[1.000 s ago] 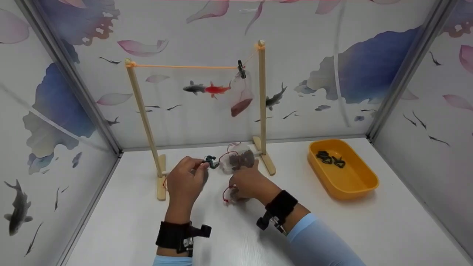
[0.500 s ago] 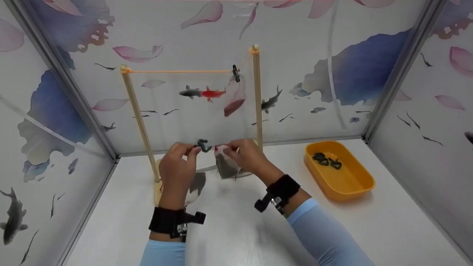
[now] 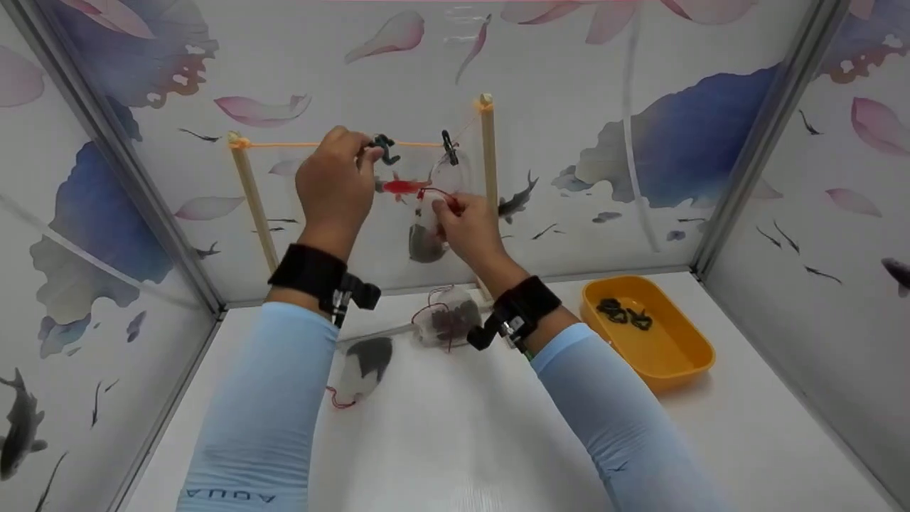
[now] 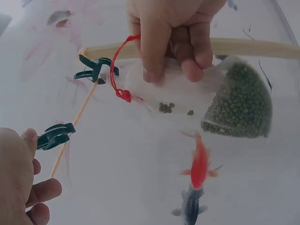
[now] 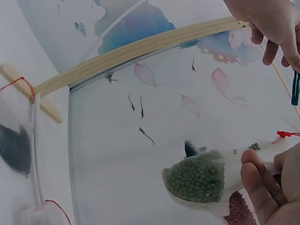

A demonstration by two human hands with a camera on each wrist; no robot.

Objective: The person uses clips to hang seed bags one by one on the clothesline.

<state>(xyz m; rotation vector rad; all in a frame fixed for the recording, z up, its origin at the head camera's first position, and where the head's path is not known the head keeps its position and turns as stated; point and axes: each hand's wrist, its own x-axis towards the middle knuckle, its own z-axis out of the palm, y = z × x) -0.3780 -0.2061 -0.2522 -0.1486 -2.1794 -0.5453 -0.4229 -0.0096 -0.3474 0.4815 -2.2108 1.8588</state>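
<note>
My left hand (image 3: pixel 338 181) pinches a dark green spring clip (image 4: pixel 55 136) at the orange string (image 3: pixel 419 144) strung between two posts. My right hand (image 3: pixel 469 227) holds the upper part of a white mesh drawstring bag (image 4: pixel 236 105) below the string. Green beans fill the bag's lower end, and its red cord (image 4: pixel 115 70) loops beside the fingers. Another clip (image 3: pixel 449 148) sits on the string further right. The bag of dark red beans (image 5: pixel 240 211) that hangs there is mostly hidden behind the green-bean bag and my right hand.
Wooden posts (image 3: pixel 488 156) stand at either end of the string. A yellow tray (image 3: pixel 668 345) with several green clips (image 3: pixel 622 311) is at the right. Two mesh bags lie on the table, one at front left (image 3: pixel 366 363) and one further back (image 3: pixel 446 323).
My right hand has picked the green-bean bag up from the table and raised it below the string. My left hand has risen with the clip to the string.
</note>
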